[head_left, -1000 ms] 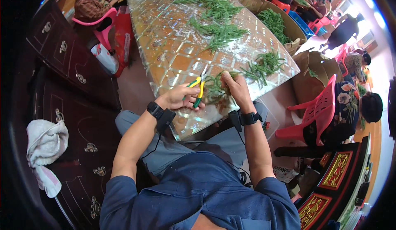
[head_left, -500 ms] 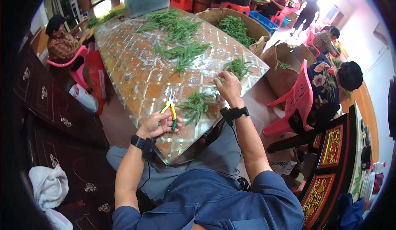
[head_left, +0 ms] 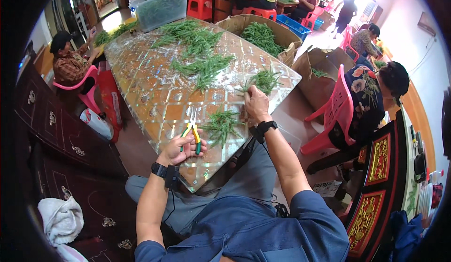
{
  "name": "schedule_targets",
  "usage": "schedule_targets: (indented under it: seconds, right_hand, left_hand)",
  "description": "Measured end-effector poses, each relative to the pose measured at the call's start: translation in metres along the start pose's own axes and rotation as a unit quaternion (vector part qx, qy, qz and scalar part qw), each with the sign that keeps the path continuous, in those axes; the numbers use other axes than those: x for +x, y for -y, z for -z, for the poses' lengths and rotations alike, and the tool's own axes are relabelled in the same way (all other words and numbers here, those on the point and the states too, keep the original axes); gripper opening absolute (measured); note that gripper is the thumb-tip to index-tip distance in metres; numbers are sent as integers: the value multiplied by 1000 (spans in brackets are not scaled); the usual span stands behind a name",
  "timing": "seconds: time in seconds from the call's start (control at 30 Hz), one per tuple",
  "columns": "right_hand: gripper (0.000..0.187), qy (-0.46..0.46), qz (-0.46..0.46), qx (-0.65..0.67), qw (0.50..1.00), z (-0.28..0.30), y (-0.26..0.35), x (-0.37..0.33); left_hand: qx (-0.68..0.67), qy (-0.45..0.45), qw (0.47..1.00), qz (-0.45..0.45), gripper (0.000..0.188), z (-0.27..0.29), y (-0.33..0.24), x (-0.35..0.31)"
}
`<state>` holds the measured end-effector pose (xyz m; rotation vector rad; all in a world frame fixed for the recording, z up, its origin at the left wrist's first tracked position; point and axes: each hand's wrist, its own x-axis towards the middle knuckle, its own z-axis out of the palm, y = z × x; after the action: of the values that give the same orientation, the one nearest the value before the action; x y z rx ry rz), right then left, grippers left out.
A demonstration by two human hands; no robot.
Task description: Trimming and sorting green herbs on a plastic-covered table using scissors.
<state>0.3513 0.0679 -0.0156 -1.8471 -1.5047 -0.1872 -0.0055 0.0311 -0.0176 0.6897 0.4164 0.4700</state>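
Note:
My left hand (head_left: 184, 149), palm up near the table's front corner, is closed round a pair of pliers (head_left: 196, 134) with yellow and green handles. The narrow metal jaws point away from me and stand slightly apart. My right hand (head_left: 257, 103) has its fingers pinched at the near left side of a small pile of feathery green sprigs (head_left: 266, 79). Thin green strands show at the fingertips; what lies inside the pinch is mostly hidden. Between my hands, a loose bunch of green sprigs (head_left: 222, 125) with a few reddish bits lies on the glass-topped table (head_left: 155, 97).
Larger heaps of greenery (head_left: 192, 39) lie farther back, near a clear plastic tub (head_left: 159, 10). Beyond the right edge stand a carton of greenery (head_left: 263, 39) and another carton (head_left: 324, 60). A person on a pink chair (head_left: 334, 107) sits right; another person (head_left: 70, 62) sits left.
My right hand has come down slightly left, and its fingers have closed by the sprig pile. My left hand still holds the pliers in nearly the same place. The view has shifted slightly.

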Motion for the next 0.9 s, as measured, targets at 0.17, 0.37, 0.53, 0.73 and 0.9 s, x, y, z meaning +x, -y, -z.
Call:
schedule_targets:
  seconds: [0.17,0.37,0.53,0.73,0.9]
  right_hand:
    - [14,-60,-7,256,965,36,44,2]
    - [7,61,-121,646,751,47,75,-15]
    - [8,146,-183,698,677,54,94,-40]
    - [9,191,-205,689,669,56,110,-56]
    - [11,214,-207,676,674,51,110,-62]
  left_hand:
    - [53,-28,998,-7,46,-13,-3,-10]
    - [208,-74,974,-42,52,-56,-23,-25]
    - [412,-90,903,-84,50,-68,-30,-31]
    - [581,-142,794,-108,48,-87,-39,-46]
    - [664,-165,719,-127,49,-93,-38,-46]
